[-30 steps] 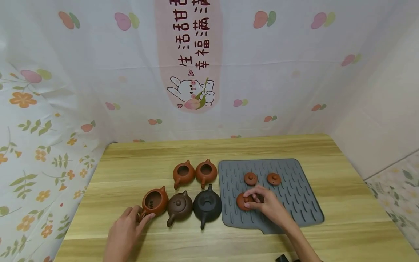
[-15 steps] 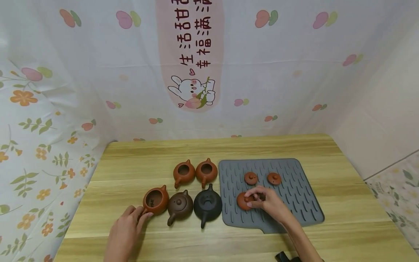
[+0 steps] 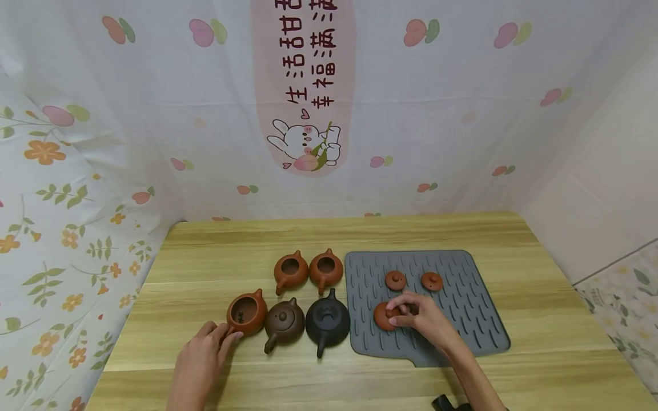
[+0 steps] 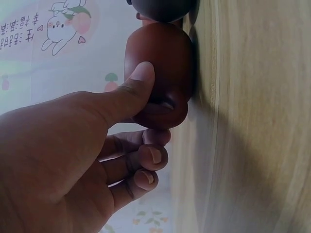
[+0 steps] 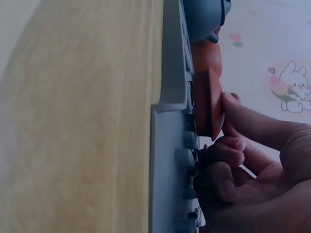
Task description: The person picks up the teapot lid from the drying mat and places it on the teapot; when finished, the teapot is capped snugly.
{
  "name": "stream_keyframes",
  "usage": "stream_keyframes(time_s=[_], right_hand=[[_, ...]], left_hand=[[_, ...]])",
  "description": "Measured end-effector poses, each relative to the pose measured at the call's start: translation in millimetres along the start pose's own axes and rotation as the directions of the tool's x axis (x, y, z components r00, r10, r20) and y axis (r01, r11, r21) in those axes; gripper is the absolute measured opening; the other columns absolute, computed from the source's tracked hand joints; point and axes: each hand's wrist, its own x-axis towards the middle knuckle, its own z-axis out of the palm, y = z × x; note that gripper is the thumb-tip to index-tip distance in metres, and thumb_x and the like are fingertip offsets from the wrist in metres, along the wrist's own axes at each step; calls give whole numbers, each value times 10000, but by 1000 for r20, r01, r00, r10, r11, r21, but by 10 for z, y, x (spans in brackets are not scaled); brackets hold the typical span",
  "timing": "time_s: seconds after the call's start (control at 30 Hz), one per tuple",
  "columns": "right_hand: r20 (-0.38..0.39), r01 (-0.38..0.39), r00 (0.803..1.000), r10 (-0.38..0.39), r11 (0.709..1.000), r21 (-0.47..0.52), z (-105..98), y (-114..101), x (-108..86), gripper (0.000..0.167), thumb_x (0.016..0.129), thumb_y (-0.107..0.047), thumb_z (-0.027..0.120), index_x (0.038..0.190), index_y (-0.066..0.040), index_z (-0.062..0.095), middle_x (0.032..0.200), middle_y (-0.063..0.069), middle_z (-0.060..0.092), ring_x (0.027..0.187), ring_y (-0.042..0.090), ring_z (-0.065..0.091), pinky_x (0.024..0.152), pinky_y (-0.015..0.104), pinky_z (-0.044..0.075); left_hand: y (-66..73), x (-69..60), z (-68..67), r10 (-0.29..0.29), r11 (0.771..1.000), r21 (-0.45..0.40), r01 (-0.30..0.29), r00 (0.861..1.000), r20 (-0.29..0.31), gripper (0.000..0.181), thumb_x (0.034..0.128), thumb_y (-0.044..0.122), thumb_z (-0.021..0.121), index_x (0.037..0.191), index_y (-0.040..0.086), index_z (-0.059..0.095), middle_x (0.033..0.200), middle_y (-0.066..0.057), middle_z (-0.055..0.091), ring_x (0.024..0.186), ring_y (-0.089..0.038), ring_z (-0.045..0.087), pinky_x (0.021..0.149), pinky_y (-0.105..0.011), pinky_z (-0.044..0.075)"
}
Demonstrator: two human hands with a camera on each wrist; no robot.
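My left hand (image 3: 203, 357) grips the handle of an open reddish-brown teapot (image 3: 259, 321) that stands on the table. In the left wrist view, the thumb presses against this teapot's body (image 4: 160, 51) above the handle. With thumb and fingertips, my right hand (image 3: 426, 319) pinches the knob of a reddish-brown lid (image 3: 381, 317) on the grey mat (image 3: 457, 337). From the right wrist view, the lid (image 5: 215, 104) sits at the mat's ridged surface; the knob is hidden by the fingers. Two smaller reddish lids, one left (image 3: 395, 280) and one right (image 3: 432, 281), lie behind that hand.
A lidded brown teapot (image 3: 285, 322) and a black teapot (image 3: 327, 325) stand right of the gripped one. Behind them are two open reddish teapots, left (image 3: 291, 274) and right (image 3: 326, 275). A black object (image 3: 444, 403) lies at the front edge. Patterned cloth hangs behind.
My left fingers have settled further round the teapot's handle and now cover more of it. The right hand stays on the lid. The head view has shifted slightly.
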Motion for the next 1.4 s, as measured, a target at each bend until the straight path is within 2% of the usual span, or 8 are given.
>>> stream_keyframes(time_s=[0.1,0.2,0.47,0.63,0.77,1.0,1.2,1.4], right_hand=[[-3,0,1000,0,1000,-19,13,-27,2,251,915,-38,869,1124,44,755,920,68,490,836,142,473,720,310,434],[-1,12,1000,-12,999,-30,18,-96,14,246,915,-58,876,1116,22,759,921,66,487,839,139,472,719,314,433],[12,93,996,-92,993,-72,66,-411,119,219,923,-115,884,1099,-39,778,937,78,494,869,175,462,733,333,437],[35,149,989,-146,984,-94,168,-523,215,183,925,-100,879,1076,-52,789,917,75,498,839,172,458,722,325,422],[59,185,982,-181,978,-91,261,-575,295,161,931,-91,868,1067,-54,792,905,68,490,812,161,445,712,324,405],[120,211,972,-203,976,-54,428,-673,389,154,940,-96,860,1069,-51,789,928,76,487,842,179,444,721,343,403],[160,238,961,-226,969,-60,601,-744,436,137,930,-80,865,1045,-68,792,926,66,499,833,172,454,729,333,405],[208,258,948,-239,964,-65,816,-855,493,127,935,-97,863,1037,-92,787,921,28,508,835,162,466,756,328,400]], left_hand=[[31,9,-37,-14,1000,7,14,1000,22,376,1072,421,676,889,94,695,785,-13,538,585,-132,438,529,-408,418],[87,36,-101,-28,1000,15,27,998,49,203,976,250,822,916,82,723,798,-21,565,599,-144,477,548,-404,447],[68,40,-92,-46,999,16,45,997,61,162,931,181,864,923,89,731,802,-22,574,596,-160,498,543,-423,461],[-104,-6,76,1,1000,16,-1,1000,-7,439,1085,495,637,906,101,712,793,-25,567,572,-158,480,505,-447,434],[-89,-8,69,16,1000,16,-15,1000,-19,586,1088,625,491,907,116,717,794,-10,570,574,-139,478,506,-448,438],[96,40,-100,-25,999,22,24,998,50,191,969,251,833,921,95,733,808,-16,580,596,-138,484,540,-399,453],[121,55,-98,-15,999,28,15,1000,21,179,933,197,862,907,81,729,798,-33,581,579,-163,501,534,-432,467],[80,49,-82,-39,999,36,37,998,50,174,935,189,873,916,88,733,797,-20,576,590,-136,488,534,-416,455]])
